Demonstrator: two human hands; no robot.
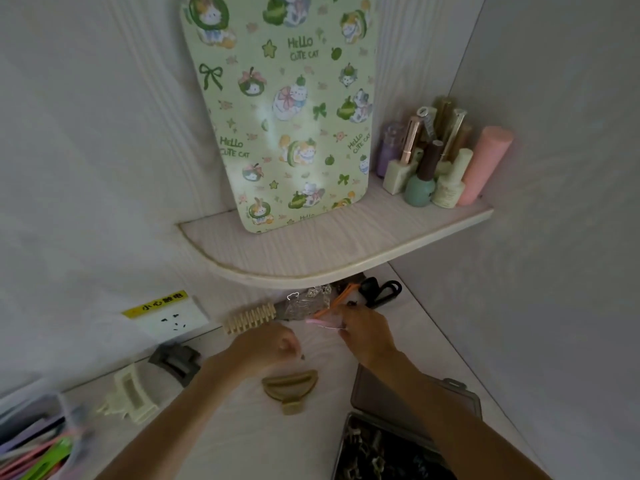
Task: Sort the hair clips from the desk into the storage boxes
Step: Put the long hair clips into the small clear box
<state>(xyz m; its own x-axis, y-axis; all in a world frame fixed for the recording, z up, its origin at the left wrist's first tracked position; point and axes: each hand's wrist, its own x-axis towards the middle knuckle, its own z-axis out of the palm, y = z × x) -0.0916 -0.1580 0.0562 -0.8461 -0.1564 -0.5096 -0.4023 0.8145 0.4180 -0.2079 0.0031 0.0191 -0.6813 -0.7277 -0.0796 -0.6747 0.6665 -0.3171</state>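
Note:
My left hand (268,346) hovers over the desk with fingers curled, pinching a tiny dark clip (303,357) at the fingertips. My right hand (367,332) reaches toward a pink clip (323,323) and orange clips (337,299) under the shelf; whether it grips one I cannot tell. A tan claw clip (291,388) lies just in front of my hands. A beige comb clip (250,318), a grey claw clip (175,362) and a cream claw clip (130,398) lie to the left. An open dark storage box (381,448) with several small clips sits at the lower right.
A curved corner shelf (329,251) overhangs the desk, carrying a patterned board (284,109) and nail polish bottles (436,161). A clear box of long coloured clips (38,448) stands at lower left. A wall socket (169,318) and black clips (381,291) sit near the wall.

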